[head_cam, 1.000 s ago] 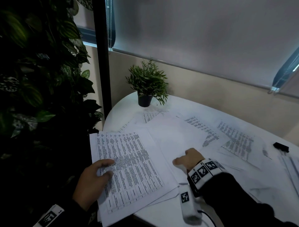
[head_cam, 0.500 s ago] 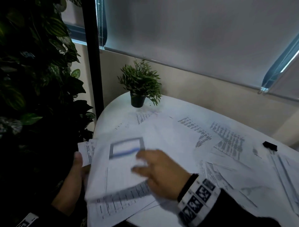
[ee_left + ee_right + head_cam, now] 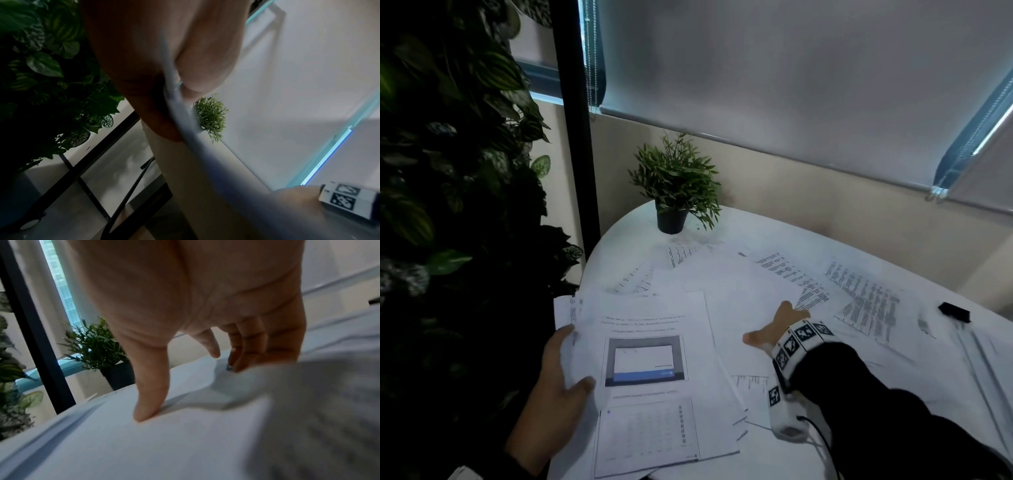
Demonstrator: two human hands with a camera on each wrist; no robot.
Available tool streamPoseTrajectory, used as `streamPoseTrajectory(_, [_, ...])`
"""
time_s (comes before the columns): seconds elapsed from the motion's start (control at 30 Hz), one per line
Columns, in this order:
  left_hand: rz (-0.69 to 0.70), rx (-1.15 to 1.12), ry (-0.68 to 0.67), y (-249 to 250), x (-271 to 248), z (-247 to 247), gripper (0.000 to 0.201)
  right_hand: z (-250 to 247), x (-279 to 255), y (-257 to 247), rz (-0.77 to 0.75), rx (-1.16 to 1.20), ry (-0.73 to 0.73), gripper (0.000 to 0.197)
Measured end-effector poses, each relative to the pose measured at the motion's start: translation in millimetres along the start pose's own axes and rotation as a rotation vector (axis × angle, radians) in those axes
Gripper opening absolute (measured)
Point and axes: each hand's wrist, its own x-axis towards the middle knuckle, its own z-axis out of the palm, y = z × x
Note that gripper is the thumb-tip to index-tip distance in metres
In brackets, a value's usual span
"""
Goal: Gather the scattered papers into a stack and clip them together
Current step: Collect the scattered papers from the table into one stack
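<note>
A stack of papers (image 3: 654, 394) lies at the near left edge of the white table (image 3: 626, 246), topped by a sheet with a grey and blue picture. My left hand (image 3: 571, 359) grips the stack's left edge, thumb on top; in the left wrist view the hand (image 3: 174, 81) pinches the paper edge (image 3: 185, 116). Several loose printed sheets (image 3: 756, 284) overlap across the middle and right. My right hand (image 3: 774, 325) rests on them with fingers spread. In the right wrist view its thumb (image 3: 150, 394) and fingertips (image 3: 242, 360) touch the paper (image 3: 144, 443). A black binder clip (image 3: 954, 312) lies far right.
A small potted plant (image 3: 674, 192) stands at the table's back left. A wall of large dark leaves (image 3: 448, 171) and a black post (image 3: 575, 137) lie just left of the table. A wall with a lowered blind runs behind it.
My right hand carried the picture sheet left onto the stack, over the table-print sheet, then went back right onto the loose sheets. My left hand shifted to gripping the stack's edge.
</note>
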Motion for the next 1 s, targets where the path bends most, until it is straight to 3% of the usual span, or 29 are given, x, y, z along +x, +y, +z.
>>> streamPoseTrajectory(0.1, [-0.015,0.052,-0.09,-8.2,1.6,0.8,0.051,-8.4,7.1,3.4,-0.043,0.022,-0.064,0.071])
streamPoseTrajectory(0.2, [-0.111,-0.039,-0.126,-18.5,3.9,-4.2,0.049,-32.9,1.7,15.2,-0.032,0.354,-0.156,0.052])
streamPoseTrajectory(0.27, [-0.176,-0.093,-0.185,-24.5,6.1,-6.1,0.053,-59.1,-13.0,25.2,-0.049,0.551,-0.087,0.041])
streamPoseTrajectory(0.37, [-0.18,-0.07,-0.162,-22.9,5.9,-4.8,0.05,-98.8,-49.0,37.6,-0.265,0.728,0.273,0.021])
streamPoseTrajectory(0.47, [-0.208,-0.19,-0.119,-6.4,5.3,-3.4,0.029,-107.4,-99.3,28.4,-0.641,0.501,0.742,0.027])
streamPoseTrajectory(0.53, [-0.269,-0.372,-0.102,7.4,4.8,-2.8,0.025,-89.6,-135.3,11.3,-0.902,0.331,0.815,0.025])
streamPoseTrajectory(0.6, [-0.306,-0.479,-0.062,12.8,5.0,-1.3,0.049,-54.7,-152.7,-3.9,-1.046,0.142,0.727,0.029])
streamPoseTrajectory(0.67, [-0.329,-0.587,0.02,14.4,6.4,-1.4,0.054,-10.6,-150.5,-12.6,-1.138,-0.029,0.53,0.031])
streamPoseTrajectory(0.77, [-0.493,-0.805,-0.087,13.4,4.8,-11.1,0.067,40.6,-132.9,-15.6,-1.302,-0.14,0.238,0.027])
streamPoseTrajectory(0.87, [-0.517,-0.781,-0.202,13.0,2.7,-13.4,0.071,39.9,-126.7,-14.8,-1.396,-0.19,-0.08,0.031])
streamPoseTrajectory(0.9, [-0.501,-0.714,-0.216,13.5,1.7,-11.2,0.072,34.7,-125.3,-13.1,-1.353,-0.103,-0.158,0.04])
streamPoseTrajectory(0.93, [-0.461,-0.629,-0.207,11.8,1.5,-8.7,0.066,29.2,-122.7,-10.2,-1.197,0.065,-0.253,0.053])
streamPoseTrajectory(1.0, [-0.404,-0.516,-0.161,10.3,0.2,-7.2,0.031,24.3,-100.6,-3.8,-0.847,0.359,-0.137,0.07])
